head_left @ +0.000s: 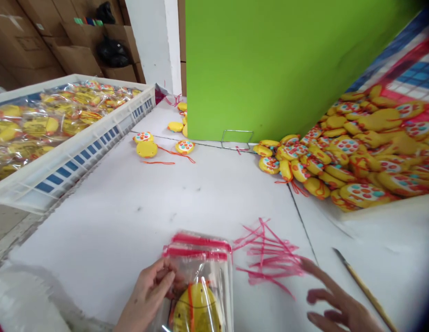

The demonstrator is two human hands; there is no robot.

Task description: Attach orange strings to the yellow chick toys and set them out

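Observation:
My left hand (pixel 148 290) pinches the left edge of a clear plastic bag (pixel 214 272) near its top. Inside the bag is a yellow toy (pixel 200 306) with an orange cord across it. The bag lies over a stack of similar bags with pink strips along their top edges. To the right, my right hand (pixel 333 295) is open with its fingers apart. Its forefinger reaches to the edge of a loose pile of thin pink strips (pixel 266 251); whether it touches them, I cannot tell.
A white crate (pixel 107 133) of bagged toys stands at the left. Loose yellow toys (pixel 338 147) are heaped at the right, beside a green panel (pixel 262 69). A few toys (pixel 147 149) with orange cords lie further back. A thin pointed tool (pixel 362 286) lies at the right.

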